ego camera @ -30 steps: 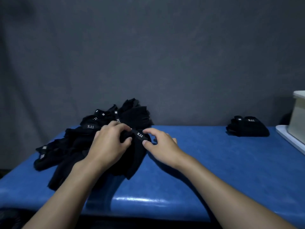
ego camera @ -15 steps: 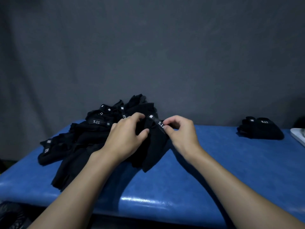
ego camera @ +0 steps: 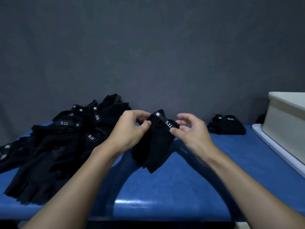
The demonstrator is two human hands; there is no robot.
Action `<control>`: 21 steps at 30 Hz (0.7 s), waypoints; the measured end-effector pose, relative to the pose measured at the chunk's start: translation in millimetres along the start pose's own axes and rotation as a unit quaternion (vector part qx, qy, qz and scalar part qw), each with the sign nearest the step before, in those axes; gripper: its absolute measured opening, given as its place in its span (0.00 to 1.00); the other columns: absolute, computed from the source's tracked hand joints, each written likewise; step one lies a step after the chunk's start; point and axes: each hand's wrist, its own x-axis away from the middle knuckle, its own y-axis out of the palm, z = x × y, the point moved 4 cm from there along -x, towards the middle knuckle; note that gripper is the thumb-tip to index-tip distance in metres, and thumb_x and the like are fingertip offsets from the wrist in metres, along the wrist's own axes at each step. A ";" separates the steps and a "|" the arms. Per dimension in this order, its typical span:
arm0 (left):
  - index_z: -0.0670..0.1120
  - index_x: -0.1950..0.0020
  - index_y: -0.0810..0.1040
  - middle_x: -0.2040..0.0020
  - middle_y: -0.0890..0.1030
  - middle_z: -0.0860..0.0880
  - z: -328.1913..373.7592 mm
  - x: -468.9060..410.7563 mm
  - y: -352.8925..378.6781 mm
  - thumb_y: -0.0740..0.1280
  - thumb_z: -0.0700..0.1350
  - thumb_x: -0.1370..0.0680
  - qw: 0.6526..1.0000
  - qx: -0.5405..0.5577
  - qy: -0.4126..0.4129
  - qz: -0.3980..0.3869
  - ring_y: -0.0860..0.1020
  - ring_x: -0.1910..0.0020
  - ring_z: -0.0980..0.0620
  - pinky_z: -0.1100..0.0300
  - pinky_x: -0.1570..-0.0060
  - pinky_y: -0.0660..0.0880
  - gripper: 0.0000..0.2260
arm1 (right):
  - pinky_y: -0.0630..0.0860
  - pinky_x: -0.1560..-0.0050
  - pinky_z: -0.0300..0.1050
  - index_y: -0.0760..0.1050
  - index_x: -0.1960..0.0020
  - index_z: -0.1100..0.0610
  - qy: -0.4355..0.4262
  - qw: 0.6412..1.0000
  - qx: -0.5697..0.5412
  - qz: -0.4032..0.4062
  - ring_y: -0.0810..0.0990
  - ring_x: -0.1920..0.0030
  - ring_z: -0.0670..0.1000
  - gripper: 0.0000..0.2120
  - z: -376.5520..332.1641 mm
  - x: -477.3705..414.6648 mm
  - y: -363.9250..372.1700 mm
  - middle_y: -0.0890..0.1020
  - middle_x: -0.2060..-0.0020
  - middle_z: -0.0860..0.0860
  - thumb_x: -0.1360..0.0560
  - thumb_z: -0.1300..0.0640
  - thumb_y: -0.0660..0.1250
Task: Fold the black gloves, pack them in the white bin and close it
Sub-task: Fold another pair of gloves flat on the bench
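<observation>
A black glove pair marked 5.11 hangs above the blue table, held up at its cuff. My left hand pinches the cuff's left side. My right hand pinches the cuff strap at the right with thumb and fingers. A heap of unfolded black gloves lies at the left. A folded black glove bundle lies at the back right. The white bin stands at the right edge, its inside hidden.
The white bin sits on a flat white lid or tray at the table's right end. A dark grey wall backs the table. Bare blue surface lies between the held glove and the bin.
Both hands lifted the glove pair off the heap and carried it right, toward the table's middle. The view swung right, bringing the white bin into sight.
</observation>
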 end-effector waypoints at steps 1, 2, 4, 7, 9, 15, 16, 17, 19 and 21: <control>0.55 0.48 0.83 0.57 0.81 0.54 1.6 -0.9 5.1 0.70 0.44 0.24 1.000 0.003 0.003 -0.007 0.79 0.54 0.60 0.59 0.46 0.75 0.08 | 0.78 0.50 0.38 0.78 0.46 0.58 0.002 1.000 0.018 0.000 0.83 0.52 0.48 0.12 -0.5 0.3 -4.9 0.84 0.53 0.53 0.28 0.68 0.72; 0.60 0.48 0.81 0.51 0.79 0.57 3.0 -1.5 9.4 0.71 0.49 0.25 1.000 -0.003 0.005 -0.010 0.77 0.48 0.59 0.57 0.40 0.74 0.08 | 0.78 0.50 0.38 0.80 0.49 0.60 -0.001 1.000 0.025 -0.002 0.83 0.54 0.48 0.09 -2.3 1.2 -9.1 0.85 0.56 0.53 0.28 0.68 0.72; 0.68 0.49 0.76 0.44 0.74 0.62 8.5 -1.6 15.3 0.69 0.61 0.31 0.999 -0.031 0.018 -0.020 0.72 0.37 0.57 0.50 0.33 0.68 0.12 | 0.77 0.54 0.37 0.81 0.54 0.60 -0.017 1.000 0.021 -0.007 0.81 0.59 0.46 0.06 -9.1 4.1 -16.5 0.84 0.61 0.52 0.28 0.69 0.72; 0.68 0.49 0.77 0.44 0.78 0.65 16.8 -4.4 19.9 0.68 0.63 0.31 0.998 -0.021 0.062 -0.014 0.75 0.38 0.56 0.45 0.35 0.69 0.12 | 0.76 0.56 0.39 0.81 0.57 0.59 -0.057 0.998 0.020 -0.025 0.79 0.61 0.46 0.06 -20.6 7.9 -25.7 0.82 0.63 0.51 0.28 0.69 0.72; 0.61 0.51 0.81 0.52 0.81 0.61 21.0 -6.5 21.0 0.71 0.55 0.28 0.997 0.005 0.080 -0.005 0.78 0.49 0.55 0.50 0.43 0.74 0.07 | 0.75 0.55 0.40 0.80 0.57 0.58 -0.075 0.996 0.024 -0.037 0.78 0.61 0.46 0.07 -25.8 10.5 -29.1 0.81 0.64 0.50 0.28 0.69 0.72; 0.48 0.55 0.82 0.62 0.83 0.41 34.4 -4.6 25.1 0.72 0.40 0.24 0.993 0.094 0.065 -0.023 0.78 0.68 0.53 0.58 0.64 0.76 0.03 | 0.76 0.53 0.38 0.79 0.50 0.56 -0.091 0.995 0.040 -0.029 0.78 0.57 0.45 0.11 -29.1 9.5 -38.0 0.82 0.59 0.50 0.28 0.69 0.72; 0.47 0.54 0.82 0.60 0.84 0.43 36.4 -3.9 25.4 0.72 0.39 0.24 0.991 0.112 0.066 -0.021 0.81 0.64 0.51 0.55 0.60 0.79 0.03 | 0.75 0.55 0.36 0.78 0.47 0.55 -0.092 0.995 0.040 -0.019 0.77 0.58 0.45 0.14 -29.1 9.2 -39.0 0.81 0.58 0.51 0.28 0.70 0.71; 0.46 0.53 0.83 0.58 0.85 0.46 38.3 -3.1 25.5 0.72 0.38 0.24 0.989 0.127 0.067 -0.018 0.83 0.60 0.49 0.51 0.55 0.81 0.04 | 0.74 0.58 0.33 0.78 0.45 0.55 -0.091 0.995 0.038 -0.007 0.75 0.60 0.45 0.16 -29.5 9.1 -40.0 0.80 0.59 0.51 0.28 0.70 0.71; 0.48 0.50 0.83 0.56 0.85 0.49 40.1 -3.1 24.5 0.73 0.38 0.24 0.987 0.142 0.068 -0.011 0.84 0.55 0.47 0.44 0.49 0.80 0.06 | 0.72 0.62 0.31 0.79 0.43 0.56 -0.089 0.995 0.045 0.012 0.72 0.64 0.43 0.15 -30.5 8.2 -42.0 0.79 0.60 0.52 0.27 0.69 0.71; 0.49 0.51 0.83 0.57 0.85 0.48 40.6 -3.4 22.5 0.72 0.39 0.23 0.986 0.150 0.066 -0.011 0.84 0.56 0.45 0.40 0.48 0.79 0.06 | 0.73 0.62 0.34 0.81 0.49 0.54 -0.089 0.995 0.055 0.007 0.73 0.64 0.44 0.12 -31.4 7.4 -42.5 0.80 0.61 0.54 0.27 0.68 0.71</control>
